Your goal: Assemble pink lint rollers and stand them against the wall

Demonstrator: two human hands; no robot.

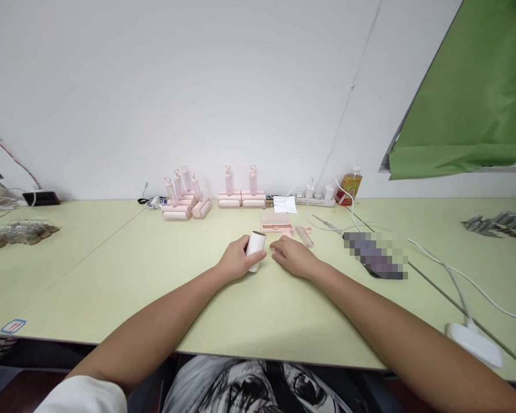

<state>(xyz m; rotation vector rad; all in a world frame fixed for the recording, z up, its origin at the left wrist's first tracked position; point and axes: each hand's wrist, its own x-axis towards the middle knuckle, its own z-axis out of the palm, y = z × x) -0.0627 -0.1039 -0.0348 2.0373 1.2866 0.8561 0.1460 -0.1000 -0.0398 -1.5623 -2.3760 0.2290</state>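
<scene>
My left hand [235,258] is closed around a white paper roll [255,250], which tilts slightly and shows a brownish upper end. To its right, my right hand [296,256] rests low over the table, with its fingers bent, a little apart and nothing visible in them. Just beyond the right hand lies an opened pink case [277,227] with a clear lid. Beside that case is a clear pinkish tube [304,236] lying on its side.
Pink rollers in cases [176,212] stand in groups along the wall. A power strip [316,201], a bottle [350,186] and a white paper [285,204] are at the back. Scissors [327,223], a blurred-out phone [375,256] and a white charger [474,344] lie to the right.
</scene>
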